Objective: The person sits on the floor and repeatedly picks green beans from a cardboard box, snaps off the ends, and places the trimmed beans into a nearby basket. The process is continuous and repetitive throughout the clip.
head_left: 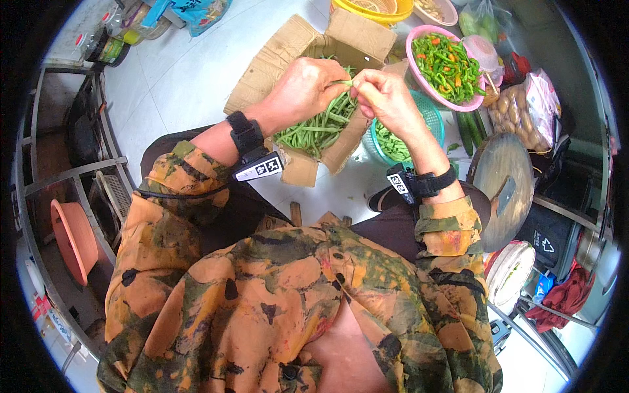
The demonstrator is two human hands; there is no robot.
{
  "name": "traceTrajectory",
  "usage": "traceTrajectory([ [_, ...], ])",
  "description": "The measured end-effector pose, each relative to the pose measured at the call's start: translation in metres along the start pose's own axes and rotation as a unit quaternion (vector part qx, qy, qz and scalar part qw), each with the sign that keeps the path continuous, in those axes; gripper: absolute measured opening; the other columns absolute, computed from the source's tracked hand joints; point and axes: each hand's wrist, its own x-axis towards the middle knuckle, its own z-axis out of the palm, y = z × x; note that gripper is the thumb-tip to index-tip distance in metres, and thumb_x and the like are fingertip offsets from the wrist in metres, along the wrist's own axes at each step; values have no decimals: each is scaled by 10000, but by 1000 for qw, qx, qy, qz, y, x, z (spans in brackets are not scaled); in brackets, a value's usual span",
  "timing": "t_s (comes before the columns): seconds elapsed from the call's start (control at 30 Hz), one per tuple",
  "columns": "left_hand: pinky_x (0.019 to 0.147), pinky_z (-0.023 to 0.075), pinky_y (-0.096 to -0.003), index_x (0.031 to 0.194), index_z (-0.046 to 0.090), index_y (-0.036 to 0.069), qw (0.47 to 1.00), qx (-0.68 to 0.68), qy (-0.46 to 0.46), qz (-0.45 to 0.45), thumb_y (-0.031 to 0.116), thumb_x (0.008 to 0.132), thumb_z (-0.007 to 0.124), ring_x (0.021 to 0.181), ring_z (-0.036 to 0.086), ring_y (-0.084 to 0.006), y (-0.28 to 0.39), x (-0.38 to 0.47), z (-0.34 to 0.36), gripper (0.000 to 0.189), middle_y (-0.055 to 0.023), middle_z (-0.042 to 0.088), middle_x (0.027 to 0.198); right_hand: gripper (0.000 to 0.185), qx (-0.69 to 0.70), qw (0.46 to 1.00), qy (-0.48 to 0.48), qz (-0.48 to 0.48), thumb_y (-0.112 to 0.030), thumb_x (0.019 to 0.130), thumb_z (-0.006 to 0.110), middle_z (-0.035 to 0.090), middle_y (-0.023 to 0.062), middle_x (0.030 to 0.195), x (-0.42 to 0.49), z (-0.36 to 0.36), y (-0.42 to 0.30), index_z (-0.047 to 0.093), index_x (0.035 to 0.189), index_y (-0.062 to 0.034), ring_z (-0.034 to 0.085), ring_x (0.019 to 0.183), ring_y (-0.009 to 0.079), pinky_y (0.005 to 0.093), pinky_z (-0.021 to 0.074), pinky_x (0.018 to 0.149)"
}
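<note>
A green bean is pinched between my two hands, above an open cardboard box. My left hand grips one end of it between thumb and fingers. The fingers of my right hand close on the other end, close beside the left fingertips. Many long green beans lie in the box under my hands. Just right of the box, partly behind my right forearm, a teal plastic basket holds short green bean pieces.
A pink basin of green and orange peppers stands at upper right, near a yellow basin. Cucumbers, a bag of potatoes and a round wooden board are at right. A metal rack with an orange basin stands left.
</note>
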Motion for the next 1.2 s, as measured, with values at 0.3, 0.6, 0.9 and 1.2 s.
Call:
traceTrajectory([
  [0.3,674,536,-373,922,696,-11,998,-44,43,-5,63,838,692,766,665,-334,10,-3,-12,112,-153,677,842,211,280,953,-91,76,-184,1019,537,400,-53,637,3,-4,-10,599,905,-17,393,551,71,221,322,528],
  [0.6,654,521,-427,874,643,15,994,55,-60,72,154,889,634,787,641,-346,0,0,-18,139,-130,614,844,244,-25,996,-82,28,-232,1024,535,556,-32,658,-2,-1,-14,594,876,-47,543,599,60,234,444,542],
  [0.9,622,520,-416,850,630,20,992,107,-20,64,135,866,650,745,642,-331,3,2,-5,117,-121,604,831,204,-232,960,131,-83,-155,863,605,526,110,579,2,19,-11,596,757,18,566,511,159,359,439,506],
  [1.2,630,532,-376,918,675,9,995,42,51,72,79,845,689,738,652,-301,7,0,-9,102,-118,626,818,192,362,926,-11,105,-129,949,563,407,-31,607,0,6,-13,568,782,-35,421,544,106,267,393,531],
])
